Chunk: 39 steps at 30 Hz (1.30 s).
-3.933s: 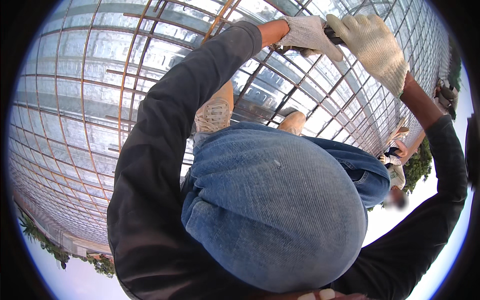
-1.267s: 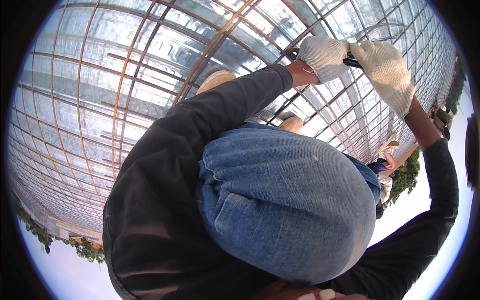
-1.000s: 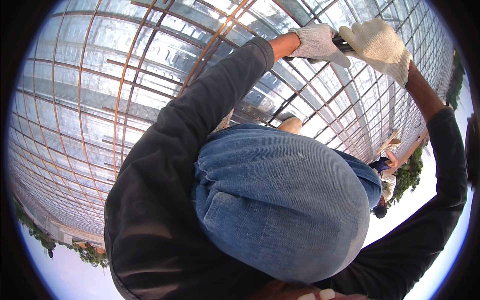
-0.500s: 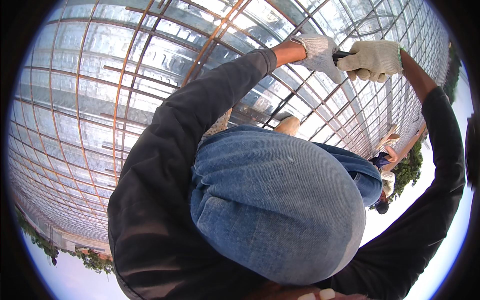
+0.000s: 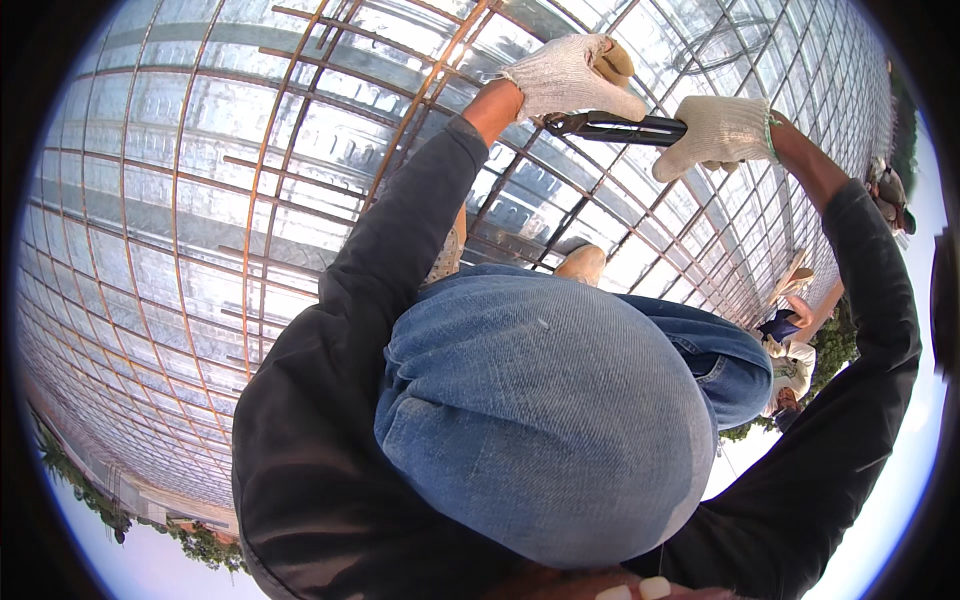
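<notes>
1. The left hand (image 5: 570,78), in a white knit glove, sits at twelve o'clock, curled around the front of a dark tool (image 5: 620,127), right where its hooked tip meets the rusty bars (image 5: 400,110).
2. The right hand (image 5: 715,133), gloved the same way, is closed tight on the tool's handle at about one o'clock. With one hand steadying the tip and the other on the handle, it looks to me like a grip meant for turning or levering.
3. The tool lies nearly level between the two gloves, just above the grid of bars.
4. Those bars cross in squares over shiny ribbed metal sheeting (image 5: 150,200), which fills the view from nine to two o'clock.
5. The person bends low; denim-clad knees (image 5: 540,420) fill the centre and tan shoes (image 5: 583,263) stand on the bars.
6. Other people (image 5: 790,350) crouch at three o'clock, well apart.
7. I can see no packages, labels or signs anywhere.
</notes>
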Motion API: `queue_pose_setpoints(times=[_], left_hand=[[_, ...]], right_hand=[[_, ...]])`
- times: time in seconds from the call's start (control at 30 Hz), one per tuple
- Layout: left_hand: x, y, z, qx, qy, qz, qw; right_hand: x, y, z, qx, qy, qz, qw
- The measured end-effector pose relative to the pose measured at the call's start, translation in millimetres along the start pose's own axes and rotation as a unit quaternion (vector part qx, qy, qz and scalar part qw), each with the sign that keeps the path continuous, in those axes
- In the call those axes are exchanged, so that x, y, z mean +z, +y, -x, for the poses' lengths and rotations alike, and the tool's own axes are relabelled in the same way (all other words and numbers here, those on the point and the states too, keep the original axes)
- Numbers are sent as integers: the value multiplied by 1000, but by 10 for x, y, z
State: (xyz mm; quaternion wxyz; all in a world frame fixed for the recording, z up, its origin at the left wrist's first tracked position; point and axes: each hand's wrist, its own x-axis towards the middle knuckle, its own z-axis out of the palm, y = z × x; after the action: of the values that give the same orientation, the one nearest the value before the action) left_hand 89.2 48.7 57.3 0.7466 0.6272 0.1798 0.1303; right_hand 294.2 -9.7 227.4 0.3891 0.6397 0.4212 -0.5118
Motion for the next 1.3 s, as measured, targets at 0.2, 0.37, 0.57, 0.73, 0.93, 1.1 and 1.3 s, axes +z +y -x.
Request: queue_pose_setpoints(times=[0.2,0.37,0.57,0.73,0.93,1.1,1.3], left_hand=[[-176,-261,378,-44,215,-135,966],[-155,-490,191,-118,243,-123,955],[-98,-514,-57,-201,228,131,944],[-75,-482,-32,-239,168,-83,953],[6,-401,-73,-239,181,-130,945],[-3,-255,-53,-259,129,-160,944],[-40,-373,-101,-236,129,-222,937]], right_hand=[[430,419,72,-44,-43,-210,976],[1359,659,33,-27,163,-391,906],[2139,661,-569,5,414,-306,857],[2218,801,-626,35,430,-232,872],[1803,764,-786,-43,624,-277,730],[1563,456,-889,-80,694,-304,647],[1338,552,-1036,-95,755,-243,602]])
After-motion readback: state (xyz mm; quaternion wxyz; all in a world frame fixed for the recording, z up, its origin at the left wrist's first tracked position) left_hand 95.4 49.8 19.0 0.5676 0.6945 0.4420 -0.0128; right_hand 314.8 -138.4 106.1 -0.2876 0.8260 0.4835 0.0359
